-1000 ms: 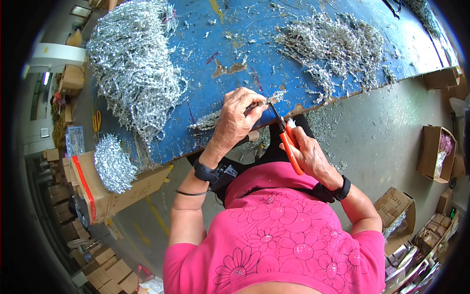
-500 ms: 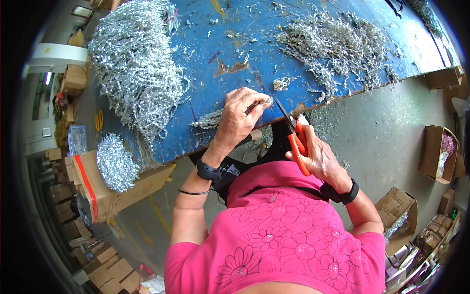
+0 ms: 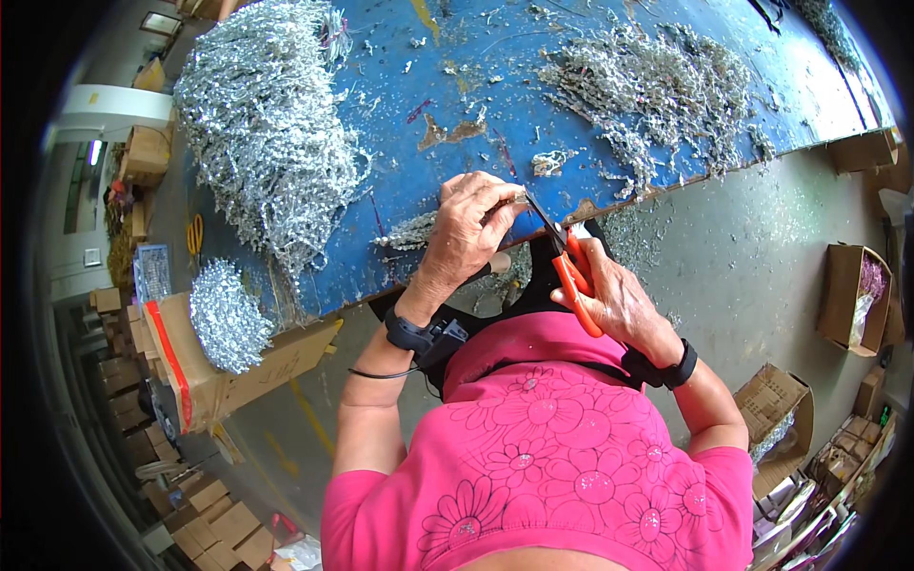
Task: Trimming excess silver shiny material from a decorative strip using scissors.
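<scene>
Left hand [image 3: 473, 231] pinching a silver tinsel sprig [image 3: 419, 228] at the blue desk [image 3: 457, 86] edge, right hand [image 3: 619, 300] gripping orange-handled snips [image 3: 567, 262], blades at the sprig's tip, silver heap [image 3: 267, 124] far left

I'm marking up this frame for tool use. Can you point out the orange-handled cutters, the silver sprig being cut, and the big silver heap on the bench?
orange-handled cutters [image 3: 577, 283], head view, on the orange handle.
silver sprig [image 3: 409, 231], head view, on its glittery left end.
big silver heap [image 3: 267, 133], head view, at the heap's middle.
</scene>
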A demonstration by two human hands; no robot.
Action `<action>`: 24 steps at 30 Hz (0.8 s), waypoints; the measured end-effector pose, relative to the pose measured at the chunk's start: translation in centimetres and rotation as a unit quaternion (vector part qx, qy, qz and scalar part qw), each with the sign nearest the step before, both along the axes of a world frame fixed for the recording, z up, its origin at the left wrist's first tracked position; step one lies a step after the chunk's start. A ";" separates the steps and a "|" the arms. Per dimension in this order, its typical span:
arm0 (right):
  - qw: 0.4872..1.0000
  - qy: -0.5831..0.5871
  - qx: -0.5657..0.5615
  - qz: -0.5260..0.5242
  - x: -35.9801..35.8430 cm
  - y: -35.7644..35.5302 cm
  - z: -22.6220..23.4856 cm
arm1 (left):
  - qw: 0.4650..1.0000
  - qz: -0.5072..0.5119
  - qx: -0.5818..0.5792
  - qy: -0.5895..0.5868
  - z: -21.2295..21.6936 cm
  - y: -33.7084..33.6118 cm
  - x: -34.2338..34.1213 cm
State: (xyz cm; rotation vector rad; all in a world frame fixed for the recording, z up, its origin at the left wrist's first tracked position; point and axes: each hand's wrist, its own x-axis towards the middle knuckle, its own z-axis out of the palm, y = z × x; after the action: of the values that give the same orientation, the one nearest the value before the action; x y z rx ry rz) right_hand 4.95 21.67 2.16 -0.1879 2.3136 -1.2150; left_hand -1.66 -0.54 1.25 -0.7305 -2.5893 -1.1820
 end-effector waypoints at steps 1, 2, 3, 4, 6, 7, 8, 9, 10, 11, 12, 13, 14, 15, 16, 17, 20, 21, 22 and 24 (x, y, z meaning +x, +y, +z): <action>1.000 0.000 0.000 0.000 0.0 0.0 0.0 | 1.000 0.000 0.000 0.000 0.0 0.0 0.0; 1.000 0.007 -0.007 0.001 0.0 0.1 -0.1 | 1.000 0.000 -0.001 0.003 0.0 0.0 0.0; 1.000 0.013 -0.014 0.002 0.0 0.2 -0.2 | 1.000 0.000 -0.003 0.005 -0.1 0.0 0.0; 1.000 0.013 -0.014 0.002 0.0 0.3 -0.1 | 1.000 0.000 -0.003 0.005 -0.1 0.1 0.0; 1.000 0.015 -0.011 0.008 -0.1 0.4 0.1 | 1.000 0.001 -0.005 0.009 0.0 0.1 0.0; 1.000 0.014 -0.011 0.008 -0.1 0.5 -0.1 | 1.000 0.001 -0.005 0.009 0.0 0.2 0.0; 1.000 0.028 -0.007 0.012 -0.1 0.7 -0.4 | 1.000 0.003 -0.009 0.016 0.1 0.3 0.0; 0.999 0.042 -0.002 0.015 0.0 0.8 -0.5 | 1.000 0.005 -0.013 0.023 0.1 0.3 0.0; 0.999 0.041 -0.002 0.015 0.0 0.8 -0.5 | 1.000 0.005 -0.013 0.022 0.3 0.4 0.1; 0.999 0.039 -0.004 0.018 -0.1 0.9 -0.4 | 1.000 0.005 -0.014 0.018 0.5 0.4 0.1; 0.999 0.036 -0.006 0.021 -0.1 1.0 -0.3 | 1.000 0.005 -0.015 0.014 0.5 0.4 0.1; 0.999 0.036 -0.006 0.021 -0.1 1.0 -0.2 | 1.000 0.005 -0.015 0.014 0.5 0.4 0.1; 0.999 0.031 -0.001 0.020 -0.1 1.1 -0.2 | 1.000 0.005 -0.018 0.018 0.4 0.4 0.1; 0.999 0.027 0.005 0.019 -0.1 1.1 -0.2 | 1.000 0.005 -0.020 0.021 0.3 0.4 0.1; 0.999 0.027 0.005 0.020 -0.2 1.1 -0.3 | 1.000 0.005 -0.020 0.021 0.1 0.4 0.1; 0.999 0.031 -0.005 0.016 -0.2 1.1 -0.3 | 0.999 0.004 -0.015 0.032 -0.1 0.4 0.1; 0.999 0.041 -0.001 0.011 -0.2 1.0 -0.3 | 0.999 0.004 -0.011 0.046 -0.4 0.4 0.1; 0.999 0.046 0.012 0.010 -0.3 0.9 -0.3 | 0.999 0.006 -0.013 0.049 -0.4 0.4 0.1; 0.999 0.046 0.013 0.010 -0.3 0.9 -0.5 | 0.999 0.006 -0.013 0.049 -0.3 0.4 0.1; 0.999 0.040 -0.013 -0.013 -0.2 1.0 -1.3 | 0.999 0.002 -0.019 0.038 -0.2 0.4 0.2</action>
State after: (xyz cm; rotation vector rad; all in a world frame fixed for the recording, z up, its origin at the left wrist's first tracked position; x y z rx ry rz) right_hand 4.76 22.69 0.89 -0.2191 2.3772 -1.2727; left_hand -1.50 -0.17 1.10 -0.7618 -2.5555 -1.0848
